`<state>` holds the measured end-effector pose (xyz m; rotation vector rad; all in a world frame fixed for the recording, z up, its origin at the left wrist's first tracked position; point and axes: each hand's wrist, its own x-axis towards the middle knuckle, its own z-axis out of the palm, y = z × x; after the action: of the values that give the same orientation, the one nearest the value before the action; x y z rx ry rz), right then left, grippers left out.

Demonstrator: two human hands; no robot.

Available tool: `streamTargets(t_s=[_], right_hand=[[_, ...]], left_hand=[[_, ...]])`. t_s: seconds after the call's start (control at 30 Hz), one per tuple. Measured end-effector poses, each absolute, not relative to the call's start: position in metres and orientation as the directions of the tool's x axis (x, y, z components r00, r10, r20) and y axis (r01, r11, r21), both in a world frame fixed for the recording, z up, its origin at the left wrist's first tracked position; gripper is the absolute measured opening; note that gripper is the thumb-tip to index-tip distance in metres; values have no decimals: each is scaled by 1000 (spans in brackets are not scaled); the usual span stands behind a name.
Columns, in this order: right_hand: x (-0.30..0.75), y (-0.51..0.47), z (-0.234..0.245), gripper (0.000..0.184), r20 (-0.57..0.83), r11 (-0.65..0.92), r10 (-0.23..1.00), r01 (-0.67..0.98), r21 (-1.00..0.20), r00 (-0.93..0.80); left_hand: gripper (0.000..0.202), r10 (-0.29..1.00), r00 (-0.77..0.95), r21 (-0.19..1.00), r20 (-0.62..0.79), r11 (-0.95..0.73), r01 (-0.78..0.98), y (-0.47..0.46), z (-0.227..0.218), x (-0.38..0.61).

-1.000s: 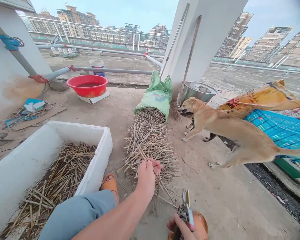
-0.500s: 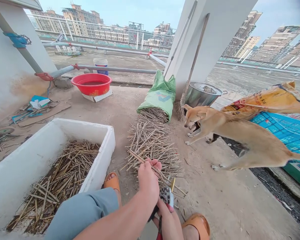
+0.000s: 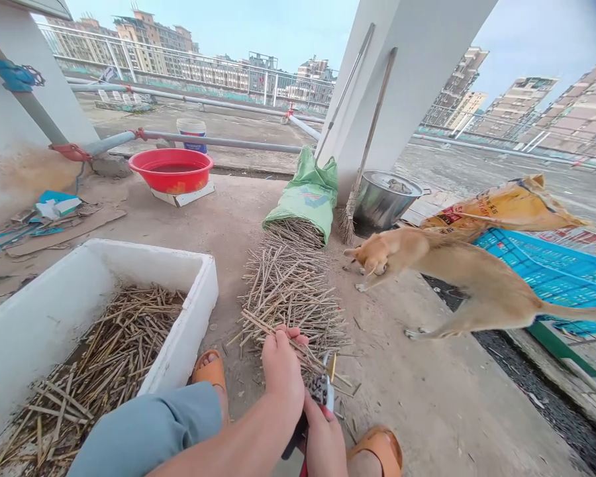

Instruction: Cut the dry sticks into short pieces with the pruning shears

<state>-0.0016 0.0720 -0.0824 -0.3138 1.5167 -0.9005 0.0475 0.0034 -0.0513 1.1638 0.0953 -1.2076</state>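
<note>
Currently, L hand [image 3: 282,364] grip closed round a few dry sticks [image 3: 259,323], held low over near end of loose stick pile [image 3: 293,285] on floor. R hand [image 3: 322,434] grip wrapped on pruning shears [image 3: 330,396], blades by sticks' near ends; can't tell blade gap. Technique (judgement): keep L fingers well back fr. blades, even up ends, cut few at a time, wrists steady.

Containers: white foam box [image 3: 198,318], person's L, stick pcs [image 3: 124,344] over bottom. Green bag [image 3: 302,202] on its side, mouth twd person, sticks spilling out. Red basin [image 3: 171,177] farther off, dark contents, can't ID. Steel pot [image 3: 380,205] lidded, contents hidden.
</note>
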Motion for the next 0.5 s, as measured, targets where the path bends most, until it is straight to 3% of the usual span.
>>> streamTargets(t_s=[0.1,0.23,0.37,0.5], right_hand=[[4,71,-89,45,-712,650,-677,301,-697,-188],[-13,72,-103,51,-707,665,-687,245,-705,-168],[-63,73,-90,43,-583,581,-812,-53,-812,39],[-107,71,-50,45,-587,519,-760,-283,-806,279]], left_hand=[[6,-684,436,670,-585,-105,735,4,-54,46],[7,-669,378,585,-639,-104,804,-2,-40,51],[2,-720,159,469,-676,-254,846,-9,-22,59],[6,-753,-84,441,-652,-468,766,-9,-15,62]])
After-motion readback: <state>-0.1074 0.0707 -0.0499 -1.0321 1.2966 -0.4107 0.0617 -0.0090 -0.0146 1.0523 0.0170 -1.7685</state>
